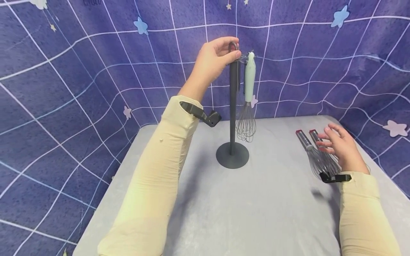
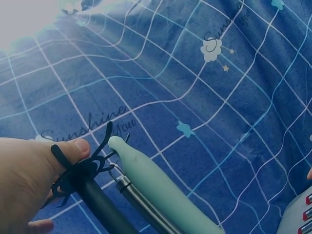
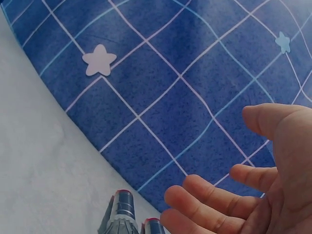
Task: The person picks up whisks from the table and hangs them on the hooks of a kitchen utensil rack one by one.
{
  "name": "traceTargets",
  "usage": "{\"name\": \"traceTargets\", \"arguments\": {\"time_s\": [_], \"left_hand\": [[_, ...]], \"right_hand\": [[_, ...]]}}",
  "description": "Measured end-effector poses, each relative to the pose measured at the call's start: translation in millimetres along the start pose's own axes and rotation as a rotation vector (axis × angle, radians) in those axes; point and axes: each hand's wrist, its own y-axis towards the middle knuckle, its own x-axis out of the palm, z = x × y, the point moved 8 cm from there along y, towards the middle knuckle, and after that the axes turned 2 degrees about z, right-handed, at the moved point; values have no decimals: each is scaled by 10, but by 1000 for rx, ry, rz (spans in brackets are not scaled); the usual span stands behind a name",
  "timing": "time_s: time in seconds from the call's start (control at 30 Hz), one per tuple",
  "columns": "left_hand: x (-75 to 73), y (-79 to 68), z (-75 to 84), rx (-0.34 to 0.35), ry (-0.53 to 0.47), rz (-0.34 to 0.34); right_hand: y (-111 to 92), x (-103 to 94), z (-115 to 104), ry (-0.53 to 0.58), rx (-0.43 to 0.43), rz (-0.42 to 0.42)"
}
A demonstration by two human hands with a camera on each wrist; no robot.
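Note:
My left hand (image 1: 215, 57) grips the top of a dark upright stand (image 1: 232, 117), thumb and fingers around its hooked head. From one of the hooks hangs a whisk with a pale green handle (image 1: 250, 78), its wires pointing down. Close beside it, the left wrist view shows a metal handle (image 2: 146, 207) hanging too. My right hand (image 1: 343, 147) hovers at the right with fingers loosely spread, holding nothing. Below and beside it lie whisks (image 1: 315, 156) with silver, red-ended handles. A silver handle (image 3: 124, 204) also shows in the right wrist view.
The stand's round base (image 1: 232, 161) sits on a pale grey tabletop (image 1: 256, 213). A blue-purple cloth (image 1: 179, 74) with white grid lines and stars hangs behind and around the table.

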Motion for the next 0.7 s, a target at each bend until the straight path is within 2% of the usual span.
{"name": "traceTargets", "arguments": {"time_s": [0.3, 0.7], "left_hand": [[-8, -14, 9, 34, -24, 8], [-39, -16, 49, -2, -52, 7]], "right_hand": [[-18, -9, -3, -13, -19, -14], [-6, -31, -8, 25, -23, -15]]}}
